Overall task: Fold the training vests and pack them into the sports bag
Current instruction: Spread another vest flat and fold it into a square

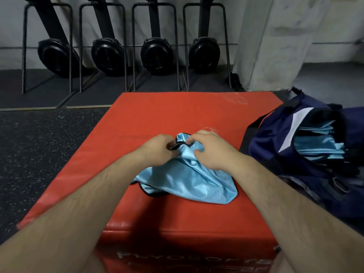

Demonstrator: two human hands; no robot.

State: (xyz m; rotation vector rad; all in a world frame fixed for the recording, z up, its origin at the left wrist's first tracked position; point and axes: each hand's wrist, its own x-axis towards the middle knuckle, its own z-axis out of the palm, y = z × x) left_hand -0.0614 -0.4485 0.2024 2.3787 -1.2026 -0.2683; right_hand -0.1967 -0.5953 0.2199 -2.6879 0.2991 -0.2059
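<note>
A crumpled light-blue training vest (189,178) with black trim lies in the middle of a red padded box (177,115). My left hand (157,147) pinches the vest's black-edged top at its left. My right hand (211,149) grips the bunched fabric just to the right of it. The two hands are close together at the vest's far end. A navy sports bag (275,138) with a white stripe stands open at the right edge of the box. Several folded light-blue vests (319,142) are stacked inside it.
Dark speckled rubber floor (39,146) lies left of the box. Several black rowing machines (153,54) stand upright in metal frames against the back wall. A pale concrete pillar (275,46) rises behind the bag.
</note>
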